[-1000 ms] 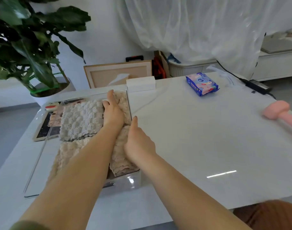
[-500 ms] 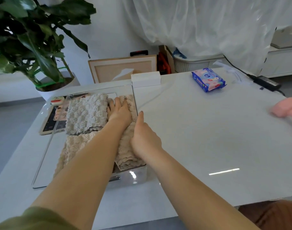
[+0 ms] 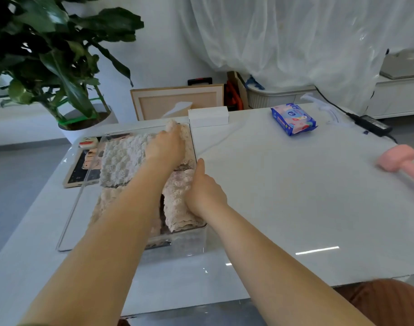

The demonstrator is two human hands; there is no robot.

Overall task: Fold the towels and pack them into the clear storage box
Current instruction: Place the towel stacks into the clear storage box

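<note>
The clear storage box (image 3: 189,243) stands on the left half of the white table (image 3: 283,196). Inside it lie a folded grey-white towel (image 3: 123,158) at the far left, a beige towel (image 3: 106,203) below it, and a folded beige towel (image 3: 177,208) along the right wall. My left hand (image 3: 166,147) reaches to the box's far end, its fingers closed on that towel's raised far edge. My right hand (image 3: 205,191) grips the same towel's right side against the wall, thumb up, fingers hidden in the fabric.
The box's clear lid (image 3: 69,220) lies open to the left, over a flat patterned board (image 3: 81,168). A white carton (image 3: 208,116), a blue wipes packet (image 3: 293,118), a black power adapter (image 3: 373,123) and a pink dumbbell (image 3: 398,158) sit on the table. A potted plant (image 3: 60,67) stands far left.
My left hand has slid farther along the beige towel to the box's far end and lifted its edge. My right hand stays at the towel's right side.
</note>
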